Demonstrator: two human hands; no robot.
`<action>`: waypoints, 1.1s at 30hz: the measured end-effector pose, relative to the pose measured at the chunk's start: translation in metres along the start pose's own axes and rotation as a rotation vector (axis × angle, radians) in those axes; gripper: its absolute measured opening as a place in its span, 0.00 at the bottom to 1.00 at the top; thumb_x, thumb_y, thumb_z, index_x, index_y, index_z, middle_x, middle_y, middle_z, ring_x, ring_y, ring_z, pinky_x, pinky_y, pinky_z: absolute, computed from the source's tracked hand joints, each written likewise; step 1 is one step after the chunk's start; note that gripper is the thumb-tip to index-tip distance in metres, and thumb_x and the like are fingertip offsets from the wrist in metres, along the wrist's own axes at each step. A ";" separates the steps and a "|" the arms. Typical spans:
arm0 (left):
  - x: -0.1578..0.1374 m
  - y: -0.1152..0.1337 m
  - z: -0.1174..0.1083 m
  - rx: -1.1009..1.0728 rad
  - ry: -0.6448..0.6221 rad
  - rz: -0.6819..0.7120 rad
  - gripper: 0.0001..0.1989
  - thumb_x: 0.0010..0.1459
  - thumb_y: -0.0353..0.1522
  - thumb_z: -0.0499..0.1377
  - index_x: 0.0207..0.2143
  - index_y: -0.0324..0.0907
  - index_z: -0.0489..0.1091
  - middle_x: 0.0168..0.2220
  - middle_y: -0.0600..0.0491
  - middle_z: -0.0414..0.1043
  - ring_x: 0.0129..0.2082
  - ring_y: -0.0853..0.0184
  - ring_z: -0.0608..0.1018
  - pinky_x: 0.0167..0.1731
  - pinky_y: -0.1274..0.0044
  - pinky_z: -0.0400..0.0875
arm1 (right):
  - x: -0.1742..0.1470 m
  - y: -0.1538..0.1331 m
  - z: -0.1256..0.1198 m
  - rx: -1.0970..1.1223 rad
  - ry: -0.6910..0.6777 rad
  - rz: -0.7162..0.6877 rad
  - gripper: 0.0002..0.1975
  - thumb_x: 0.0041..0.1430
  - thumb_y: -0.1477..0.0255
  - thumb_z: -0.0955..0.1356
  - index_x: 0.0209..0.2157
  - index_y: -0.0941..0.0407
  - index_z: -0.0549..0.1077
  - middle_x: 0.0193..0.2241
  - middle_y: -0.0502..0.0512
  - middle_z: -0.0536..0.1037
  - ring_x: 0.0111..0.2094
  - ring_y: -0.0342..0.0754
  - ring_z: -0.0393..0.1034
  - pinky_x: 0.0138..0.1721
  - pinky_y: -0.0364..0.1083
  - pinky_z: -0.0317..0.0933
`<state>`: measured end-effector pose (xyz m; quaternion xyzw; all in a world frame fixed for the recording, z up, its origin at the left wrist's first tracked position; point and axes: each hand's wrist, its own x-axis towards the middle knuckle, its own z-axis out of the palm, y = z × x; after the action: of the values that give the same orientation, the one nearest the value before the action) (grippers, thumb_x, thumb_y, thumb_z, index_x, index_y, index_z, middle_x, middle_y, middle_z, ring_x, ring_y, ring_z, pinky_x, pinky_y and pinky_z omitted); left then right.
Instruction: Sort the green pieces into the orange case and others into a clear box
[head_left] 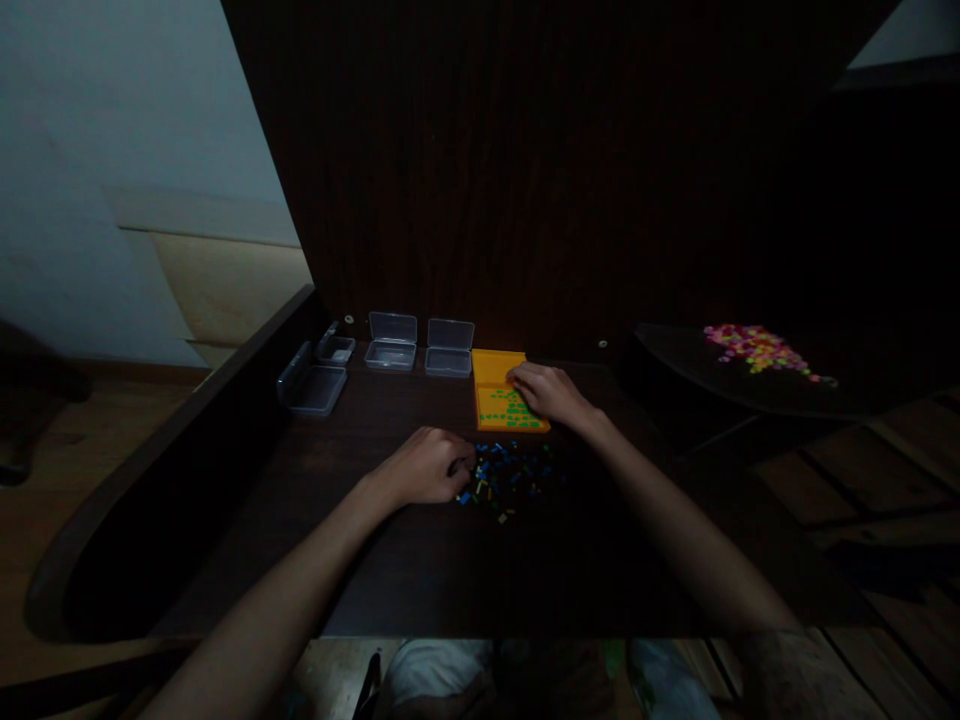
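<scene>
A yellow open case (489, 370) lies on the dark desk, with small green pieces (517, 408) set out in rows on its near half. Over the right side of this case is my right hand (551, 392), its fingers bent and pressed together; anything between them is hidden. Just in front of the case spreads a loose scatter of tiny blue, yellow and green pieces (491, 470). My left hand (435, 466) rests at the left edge of that scatter with fingers curled down, and I cannot see what they pinch.
Clear plastic boxes with raised lids stand along the back: one box (448, 360), another box (391, 355), a small box (337, 350) and a larger box (319, 392) at left. Pink and yellow bits (761, 350) are heaped on a dark surface at right. A raised side panel (172, 460) borders the left.
</scene>
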<state>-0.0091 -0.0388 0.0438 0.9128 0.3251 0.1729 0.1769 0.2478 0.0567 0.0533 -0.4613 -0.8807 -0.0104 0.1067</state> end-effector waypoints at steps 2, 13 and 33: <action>0.000 0.000 0.000 0.015 -0.007 -0.004 0.11 0.52 0.25 0.53 0.31 0.41 0.75 0.31 0.52 0.78 0.30 0.66 0.78 0.32 0.78 0.67 | -0.003 0.003 -0.003 0.015 0.039 0.010 0.14 0.65 0.77 0.61 0.46 0.57 0.75 0.44 0.59 0.76 0.42 0.50 0.70 0.40 0.45 0.60; 0.001 0.001 0.000 0.041 -0.003 0.006 0.11 0.52 0.24 0.53 0.30 0.41 0.75 0.29 0.52 0.77 0.28 0.67 0.76 0.30 0.78 0.66 | -0.009 0.001 0.003 -0.049 -0.100 0.052 0.16 0.63 0.77 0.61 0.45 0.56 0.78 0.44 0.58 0.71 0.40 0.48 0.69 0.39 0.44 0.61; 0.001 0.000 0.000 0.032 0.001 -0.010 0.10 0.52 0.25 0.53 0.29 0.41 0.74 0.29 0.51 0.77 0.29 0.66 0.76 0.31 0.77 0.66 | -0.009 0.008 0.001 0.063 -0.016 0.030 0.16 0.62 0.77 0.62 0.44 0.58 0.78 0.41 0.58 0.72 0.39 0.48 0.69 0.39 0.44 0.62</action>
<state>-0.0083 -0.0380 0.0440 0.9137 0.3326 0.1673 0.1630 0.2587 0.0544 0.0496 -0.4710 -0.8744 0.0226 0.1144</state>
